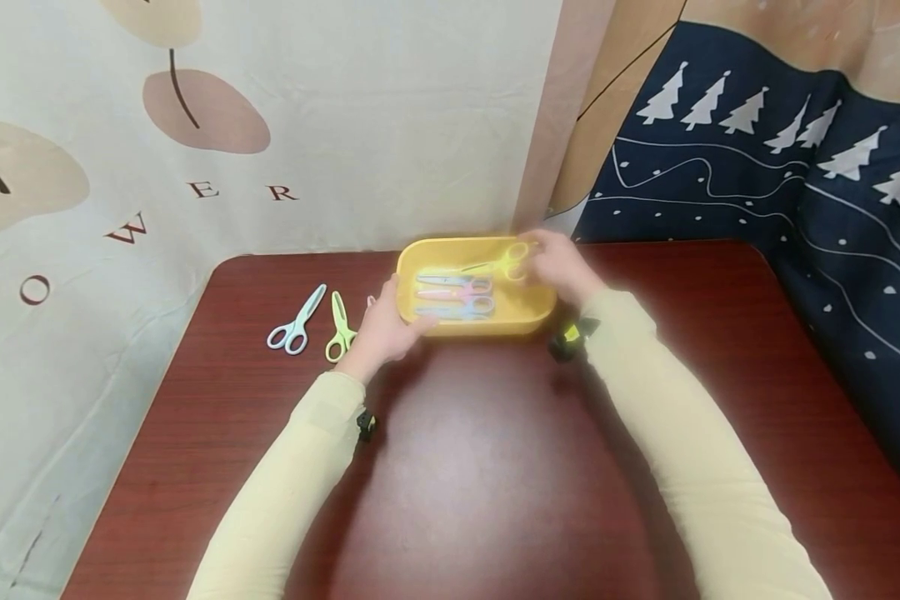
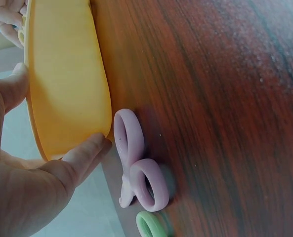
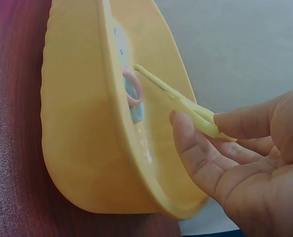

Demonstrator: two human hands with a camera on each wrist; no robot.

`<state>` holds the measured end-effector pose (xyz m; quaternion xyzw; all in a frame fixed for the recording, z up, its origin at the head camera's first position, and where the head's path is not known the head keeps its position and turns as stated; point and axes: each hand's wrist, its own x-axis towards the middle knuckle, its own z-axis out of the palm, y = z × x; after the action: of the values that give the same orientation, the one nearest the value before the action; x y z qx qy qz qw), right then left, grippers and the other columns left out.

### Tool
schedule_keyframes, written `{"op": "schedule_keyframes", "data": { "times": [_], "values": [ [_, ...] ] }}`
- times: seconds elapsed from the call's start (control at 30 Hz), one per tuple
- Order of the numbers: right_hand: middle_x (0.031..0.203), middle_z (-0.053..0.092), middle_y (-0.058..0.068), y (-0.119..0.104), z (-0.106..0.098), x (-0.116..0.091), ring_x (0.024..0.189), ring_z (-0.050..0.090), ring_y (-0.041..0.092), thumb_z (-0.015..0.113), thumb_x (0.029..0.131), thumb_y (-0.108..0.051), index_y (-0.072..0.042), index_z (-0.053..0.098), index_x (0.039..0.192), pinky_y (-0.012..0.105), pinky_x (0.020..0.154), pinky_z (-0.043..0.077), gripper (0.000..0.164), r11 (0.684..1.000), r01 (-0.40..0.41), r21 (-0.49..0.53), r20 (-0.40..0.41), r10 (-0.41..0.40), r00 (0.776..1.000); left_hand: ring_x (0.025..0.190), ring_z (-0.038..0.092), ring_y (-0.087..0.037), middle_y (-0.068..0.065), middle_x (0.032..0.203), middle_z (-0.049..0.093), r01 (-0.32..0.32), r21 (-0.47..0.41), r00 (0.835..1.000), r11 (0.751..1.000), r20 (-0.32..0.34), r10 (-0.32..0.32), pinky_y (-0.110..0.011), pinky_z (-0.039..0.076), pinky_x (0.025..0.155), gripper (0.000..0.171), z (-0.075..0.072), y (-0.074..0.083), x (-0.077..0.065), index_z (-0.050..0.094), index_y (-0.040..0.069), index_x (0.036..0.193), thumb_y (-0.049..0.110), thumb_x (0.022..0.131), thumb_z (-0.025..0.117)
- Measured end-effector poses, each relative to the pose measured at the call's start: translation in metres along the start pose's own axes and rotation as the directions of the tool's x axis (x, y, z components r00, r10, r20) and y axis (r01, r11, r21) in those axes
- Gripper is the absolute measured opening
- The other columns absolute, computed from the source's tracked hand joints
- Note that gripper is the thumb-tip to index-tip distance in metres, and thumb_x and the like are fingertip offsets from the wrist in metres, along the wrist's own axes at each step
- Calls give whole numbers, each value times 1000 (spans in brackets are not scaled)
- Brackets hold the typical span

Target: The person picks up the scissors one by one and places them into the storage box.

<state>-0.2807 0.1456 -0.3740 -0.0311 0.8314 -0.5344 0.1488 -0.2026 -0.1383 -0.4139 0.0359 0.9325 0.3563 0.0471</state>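
Observation:
A yellow plastic bin point(image 1: 480, 328) stands near the back of the table. My left hand point(image 1: 388, 327) holds its left end, with the thumb by the rim and the fingers against the outer wall. Over the bin's right side, my right hand point(image 1: 558, 265) pinches yellow scissors point(image 3: 200, 116) by the handles, their blades pointing left into the bin. Inside lie blue scissors point(image 1: 435, 280), pink scissors point(image 1: 450, 294) and a second blue pair point(image 1: 450, 310), side by side with handles to the right. Their lower parts are hidden by the wall in the right wrist view.
Left of the bin, light blue scissors point(image 1: 297, 325) and green scissors point(image 1: 340, 325) lie on the dark red table point(image 1: 480, 467). Purple-pink scissors point(image 2: 152, 190) lie close to my left hand, which mostly hides them from above. Printed cloth point(image 1: 390, 125) hangs behind the table.

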Motion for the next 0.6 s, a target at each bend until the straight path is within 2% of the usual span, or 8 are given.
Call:
{"op": "schedule_keyframes", "data": {
  "times": [0.33,0.6],
  "values": [
    [139,56,19,-5,5,5,119,55,35,69,83,8,3,52,146,51,101,55,65,1000,-10,-9,12,10,1000,152,30,-40,-29,163,31,4,-6,1000,1000,-1,-4,-55,5,129,102,0,0,0,12,-7,162,35,93,73],
    [136,57,21,-4,11,7,115,56,34,68,82,11,4,50,146,46,97,57,67,999,-20,-32,4,20,1000,152,30,-40,-29,162,32,8,-4,1000,1000,1,-8,-55,5,129,101,0,1,-1,12,-7,162,35,92,74]
  ]
}}
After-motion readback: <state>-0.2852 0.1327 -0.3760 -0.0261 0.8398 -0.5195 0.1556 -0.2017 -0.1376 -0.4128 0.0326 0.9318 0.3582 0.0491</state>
